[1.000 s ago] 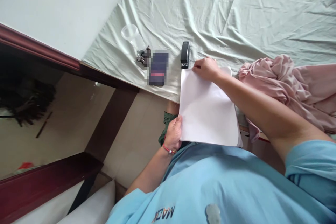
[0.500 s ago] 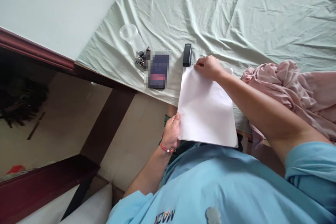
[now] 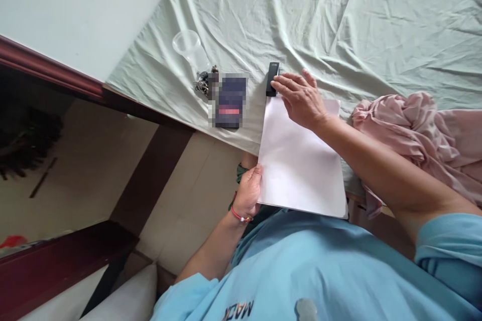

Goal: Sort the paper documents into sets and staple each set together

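Paper (image 3: 301,170) spans both hands (image 3: 249,193) (image 3: 304,103), stapler (image 3: 270,88) at the right

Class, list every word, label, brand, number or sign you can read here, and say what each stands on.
"MA": start of the upside-down lettering on the blue T-shirt; the letters after it are too unclear to settle.
Black stapler: a faint mark near its far end, too small to read.
Phone: screen pixelated, nothing readable.
White paper: no writing visible on its upper face.
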A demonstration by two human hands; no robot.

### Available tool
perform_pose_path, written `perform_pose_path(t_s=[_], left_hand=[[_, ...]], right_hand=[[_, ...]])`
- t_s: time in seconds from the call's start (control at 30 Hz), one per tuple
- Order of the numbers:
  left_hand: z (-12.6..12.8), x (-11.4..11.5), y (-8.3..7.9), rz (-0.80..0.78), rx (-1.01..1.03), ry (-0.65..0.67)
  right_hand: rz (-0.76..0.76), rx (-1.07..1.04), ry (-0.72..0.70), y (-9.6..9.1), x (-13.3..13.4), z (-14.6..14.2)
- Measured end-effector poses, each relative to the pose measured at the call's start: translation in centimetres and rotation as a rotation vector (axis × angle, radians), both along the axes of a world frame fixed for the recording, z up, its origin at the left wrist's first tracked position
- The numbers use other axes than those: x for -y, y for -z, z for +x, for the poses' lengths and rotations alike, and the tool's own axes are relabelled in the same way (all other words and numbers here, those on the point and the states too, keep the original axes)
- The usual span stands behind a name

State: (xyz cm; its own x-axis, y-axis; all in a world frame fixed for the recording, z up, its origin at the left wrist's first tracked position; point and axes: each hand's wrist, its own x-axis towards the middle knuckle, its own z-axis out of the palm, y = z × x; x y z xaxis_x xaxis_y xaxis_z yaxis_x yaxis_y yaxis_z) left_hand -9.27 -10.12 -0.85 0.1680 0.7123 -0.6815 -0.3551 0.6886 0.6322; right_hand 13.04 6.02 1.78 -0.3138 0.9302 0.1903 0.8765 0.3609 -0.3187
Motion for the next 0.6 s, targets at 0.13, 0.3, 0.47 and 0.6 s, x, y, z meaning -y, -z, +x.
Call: perform_pose_path(t_s=[0.13, 0.3, 0.47, 0.6], left_hand=[[-0.3, 0.1, 0.2, -0.008, 0.009, 0.018], [-0.3, 0.3, 0.6, -0.006, 0.001, 0.017], [0.0, 0.4, 0.6, 0.004, 0.02, 0.045], [0.1, 0.3, 0.4, 0.031, -0.007, 0.105]], right_hand=[[-0.005, -0.063, -0.002, 0.4, -0.1, 0.0], [-0.017, -0.043, 0.026, 0.3, 0.2, -0.6], [-0.022, 0.019, 0.046, 0.3, 0.2, -1.2], [-0.025, -0.049, 0.084, -1.1, 0.2, -0.6]])
